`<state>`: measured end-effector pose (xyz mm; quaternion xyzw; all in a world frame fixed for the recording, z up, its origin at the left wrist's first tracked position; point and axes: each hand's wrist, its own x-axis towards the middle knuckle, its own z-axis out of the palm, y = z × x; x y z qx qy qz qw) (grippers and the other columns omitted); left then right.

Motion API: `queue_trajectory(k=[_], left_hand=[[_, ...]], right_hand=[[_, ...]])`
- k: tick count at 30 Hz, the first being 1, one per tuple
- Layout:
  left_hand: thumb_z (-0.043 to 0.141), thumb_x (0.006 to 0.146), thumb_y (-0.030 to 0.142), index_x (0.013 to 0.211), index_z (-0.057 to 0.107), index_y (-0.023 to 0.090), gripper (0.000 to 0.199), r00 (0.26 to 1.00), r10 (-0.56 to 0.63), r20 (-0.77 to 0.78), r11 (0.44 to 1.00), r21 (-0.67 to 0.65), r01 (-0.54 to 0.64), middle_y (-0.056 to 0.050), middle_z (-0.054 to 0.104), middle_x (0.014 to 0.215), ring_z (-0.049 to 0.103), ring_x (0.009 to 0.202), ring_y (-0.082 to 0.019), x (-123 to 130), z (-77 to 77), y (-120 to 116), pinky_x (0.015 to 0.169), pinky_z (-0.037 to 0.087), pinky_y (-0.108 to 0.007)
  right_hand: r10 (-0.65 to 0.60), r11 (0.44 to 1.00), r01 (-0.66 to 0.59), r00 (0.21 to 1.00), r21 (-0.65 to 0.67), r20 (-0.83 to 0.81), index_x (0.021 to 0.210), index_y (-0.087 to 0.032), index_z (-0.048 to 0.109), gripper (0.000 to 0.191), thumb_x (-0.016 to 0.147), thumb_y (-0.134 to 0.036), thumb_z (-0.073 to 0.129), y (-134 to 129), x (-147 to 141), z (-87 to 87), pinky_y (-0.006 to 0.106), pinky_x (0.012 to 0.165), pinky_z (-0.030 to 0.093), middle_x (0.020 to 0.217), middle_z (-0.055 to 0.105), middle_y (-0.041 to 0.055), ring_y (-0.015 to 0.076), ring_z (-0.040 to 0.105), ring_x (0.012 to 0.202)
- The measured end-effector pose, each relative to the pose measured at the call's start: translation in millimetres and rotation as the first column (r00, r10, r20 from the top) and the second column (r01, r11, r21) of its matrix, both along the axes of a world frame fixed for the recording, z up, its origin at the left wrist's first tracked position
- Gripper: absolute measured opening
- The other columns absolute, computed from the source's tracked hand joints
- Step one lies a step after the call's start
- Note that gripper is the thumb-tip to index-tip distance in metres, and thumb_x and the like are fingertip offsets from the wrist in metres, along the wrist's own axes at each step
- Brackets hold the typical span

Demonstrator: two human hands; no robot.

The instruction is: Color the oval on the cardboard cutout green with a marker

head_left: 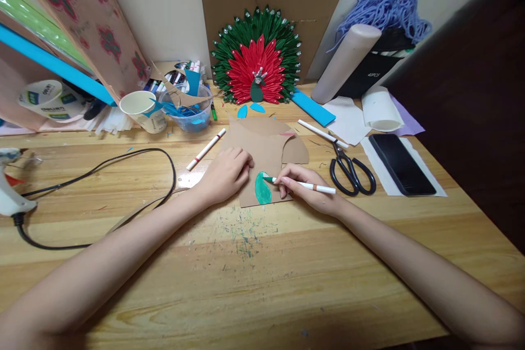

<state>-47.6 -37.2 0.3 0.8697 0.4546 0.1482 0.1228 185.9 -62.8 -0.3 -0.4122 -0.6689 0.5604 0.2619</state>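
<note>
My right hand [301, 183] is closed around a white marker [314, 186] with a brown band. Its green tip touches a small rounded shape [263, 188] coloured green, with a pale patch at its upper edge. This shape lies on brown cardboard [262, 142], near the front edge. My left hand [227, 175] rests on the cardboard's left side, fingers curled in; whatever they may hold is hidden. Left of the cardboard lies another white marker [205, 149] with a dark red band. Black-handled scissors [348, 169] lie to the right of my right hand.
A green and red paper peacock [257, 60] stands at the back. Left are a paper cup [143, 112], a plastic tub of scraps [186, 112] and a glue gun's cable [172, 167]. Right are a third marker [322, 133], a phone [402, 164] and a paper roll [382, 109].
</note>
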Motion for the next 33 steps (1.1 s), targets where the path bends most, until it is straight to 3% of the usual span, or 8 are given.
queue_trajectory(k=[33], left_hand=[[0.038, 0.089, 0.019, 0.093, 0.054, 0.017, 0.016, 1.000, 0.003, -0.003, 1.000, -0.001, -0.003, -0.006, 0.059, 0.093, 0.051, 0.087, -0.017, 0.9, 2.2, -0.7, 0.077, 0.041, -0.031]], right_hand=[[-0.005, 1.000, 0.005, 1.000, 0.020, 0.027, 0.090, -0.017, 0.057, 0.021, 0.093, -0.036, 0.050, -0.3, -1.5, 2.8, 0.027, 0.068, 0.043, 0.075, 0.062, 0.0020, 0.0134, 0.058, 0.072]])
